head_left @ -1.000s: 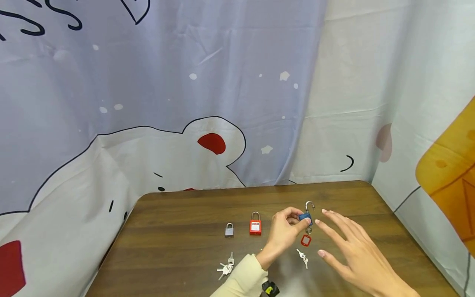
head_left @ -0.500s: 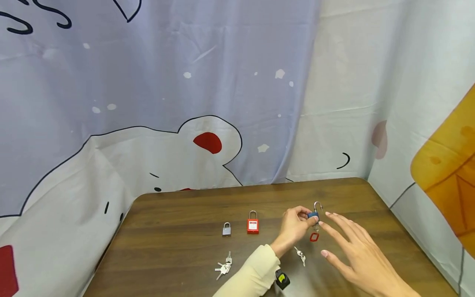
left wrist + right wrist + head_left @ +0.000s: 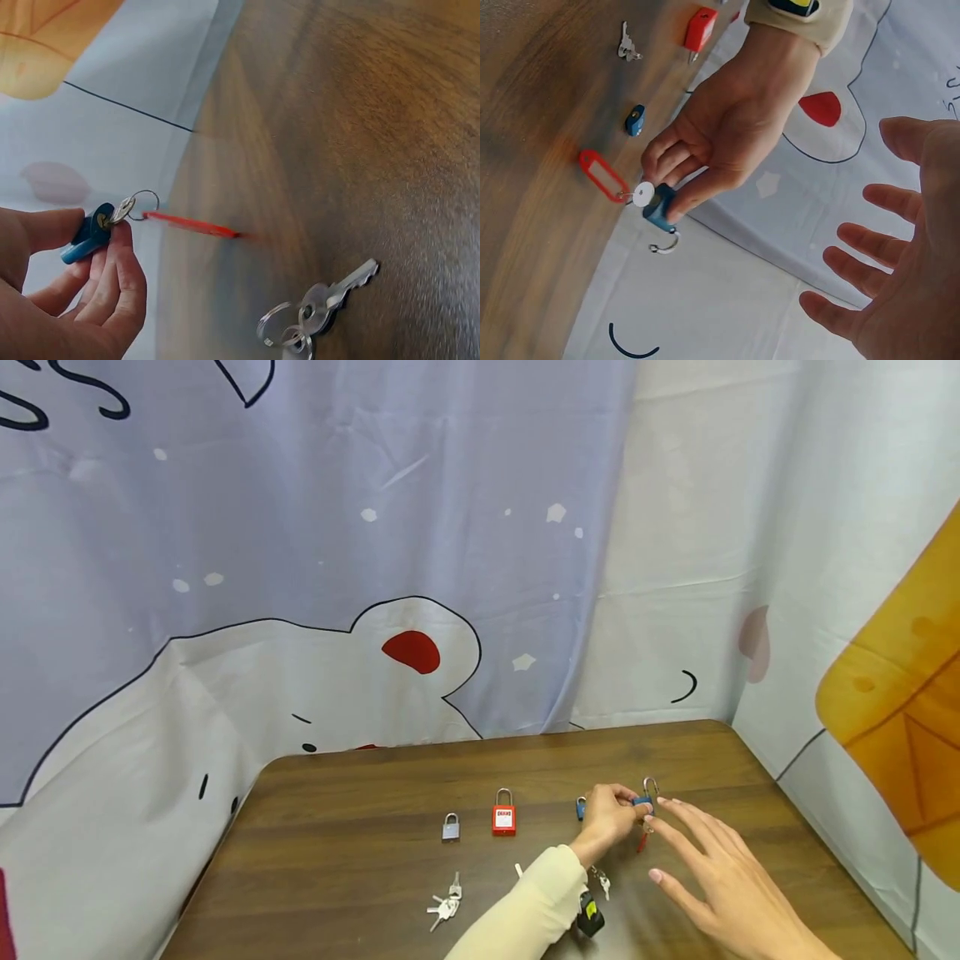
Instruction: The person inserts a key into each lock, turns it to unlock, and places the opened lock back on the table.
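My left hand (image 3: 611, 817) pinches a blue padlock (image 3: 658, 208) between thumb and fingers; its shackle (image 3: 667, 244) stands unlatched. A key (image 3: 123, 210) sits in the lock's keyhole, and a red tag (image 3: 191, 224) hangs from its ring, also visible in the right wrist view as a red-framed tag (image 3: 601, 175). Just right of the lock, my right hand (image 3: 723, 877) is held with fingers spread, holding nothing. A second blue padlock (image 3: 634, 120) lies on the table, partly behind my left hand in the head view.
On the wooden table (image 3: 337, 827) lie a small grey padlock (image 3: 451, 828), a red padlock (image 3: 504, 819) and a bunch of keys (image 3: 446, 906) at left. More keys (image 3: 322, 304) lie beneath my left wrist. A patterned curtain (image 3: 300, 527) hangs behind the table.
My left hand has moved right with the blue padlock, closer to my right hand, and the red tag has swung edge-on. The second blue padlock has come into view. My right hand stays spread.
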Demonstrator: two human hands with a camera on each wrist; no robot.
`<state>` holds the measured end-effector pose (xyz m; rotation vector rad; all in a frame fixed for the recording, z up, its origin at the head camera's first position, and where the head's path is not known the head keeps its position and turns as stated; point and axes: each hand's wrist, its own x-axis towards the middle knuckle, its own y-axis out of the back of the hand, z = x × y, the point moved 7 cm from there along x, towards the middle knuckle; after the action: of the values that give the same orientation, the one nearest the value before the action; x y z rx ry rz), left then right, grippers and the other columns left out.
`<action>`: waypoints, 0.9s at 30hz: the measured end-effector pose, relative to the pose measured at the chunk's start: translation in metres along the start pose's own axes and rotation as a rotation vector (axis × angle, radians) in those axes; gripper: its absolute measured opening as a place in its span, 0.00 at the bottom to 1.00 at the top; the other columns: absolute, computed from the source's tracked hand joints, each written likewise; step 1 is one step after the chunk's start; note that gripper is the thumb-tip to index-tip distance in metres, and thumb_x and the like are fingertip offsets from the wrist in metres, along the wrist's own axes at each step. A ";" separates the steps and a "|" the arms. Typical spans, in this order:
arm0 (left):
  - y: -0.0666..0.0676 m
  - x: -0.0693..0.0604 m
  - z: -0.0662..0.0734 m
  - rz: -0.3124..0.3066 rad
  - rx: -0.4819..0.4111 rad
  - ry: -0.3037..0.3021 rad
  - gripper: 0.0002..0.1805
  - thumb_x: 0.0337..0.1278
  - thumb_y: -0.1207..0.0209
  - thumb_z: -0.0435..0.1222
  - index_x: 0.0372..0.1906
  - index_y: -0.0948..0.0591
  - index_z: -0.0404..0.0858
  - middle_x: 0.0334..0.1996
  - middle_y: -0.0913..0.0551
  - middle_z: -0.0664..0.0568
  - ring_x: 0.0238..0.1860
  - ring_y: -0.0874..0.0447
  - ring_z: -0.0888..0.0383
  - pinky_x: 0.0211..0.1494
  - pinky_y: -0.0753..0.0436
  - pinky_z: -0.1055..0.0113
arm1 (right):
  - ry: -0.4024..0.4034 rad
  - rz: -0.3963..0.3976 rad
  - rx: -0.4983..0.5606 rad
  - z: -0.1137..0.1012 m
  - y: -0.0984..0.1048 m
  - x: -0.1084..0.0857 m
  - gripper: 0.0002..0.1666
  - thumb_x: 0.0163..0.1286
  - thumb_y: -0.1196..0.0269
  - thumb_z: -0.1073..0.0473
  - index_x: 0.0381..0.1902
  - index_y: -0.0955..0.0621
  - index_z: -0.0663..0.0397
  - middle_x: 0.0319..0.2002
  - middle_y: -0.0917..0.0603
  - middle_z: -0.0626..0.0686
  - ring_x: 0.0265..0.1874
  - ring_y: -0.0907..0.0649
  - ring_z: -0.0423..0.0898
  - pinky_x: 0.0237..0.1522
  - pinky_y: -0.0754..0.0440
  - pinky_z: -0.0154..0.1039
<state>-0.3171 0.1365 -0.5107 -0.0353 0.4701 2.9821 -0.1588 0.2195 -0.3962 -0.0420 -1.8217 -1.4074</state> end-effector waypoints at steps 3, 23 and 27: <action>-0.006 0.003 -0.004 0.018 0.044 0.009 0.07 0.43 0.26 0.36 0.25 0.15 0.41 0.16 0.21 0.60 0.18 0.28 0.68 0.21 0.29 0.74 | -0.004 0.000 0.004 0.001 -0.001 -0.001 0.32 0.64 0.35 0.42 0.62 0.23 0.49 0.67 0.28 0.56 0.66 0.31 0.53 0.74 0.62 0.26; -0.021 0.011 -0.017 0.108 0.292 -0.086 0.22 0.40 0.25 0.36 0.09 0.28 0.43 0.10 0.31 0.61 0.15 0.37 0.67 0.18 0.35 0.75 | -0.032 0.019 -0.022 0.003 -0.005 -0.008 0.33 0.58 0.29 0.43 0.60 0.21 0.45 0.64 0.24 0.52 0.62 0.27 0.51 0.60 0.37 0.39; -0.020 0.012 -0.014 0.124 0.384 -0.135 0.21 0.40 0.26 0.39 0.07 0.26 0.41 0.10 0.27 0.57 0.14 0.35 0.65 0.17 0.34 0.73 | -0.036 0.007 -0.026 0.004 -0.005 -0.009 0.32 0.58 0.29 0.44 0.59 0.21 0.46 0.64 0.24 0.52 0.62 0.27 0.50 0.64 0.39 0.34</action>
<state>-0.3266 0.1525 -0.5305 0.2368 1.0492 2.9264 -0.1573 0.2244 -0.4055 -0.0874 -1.8307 -1.4345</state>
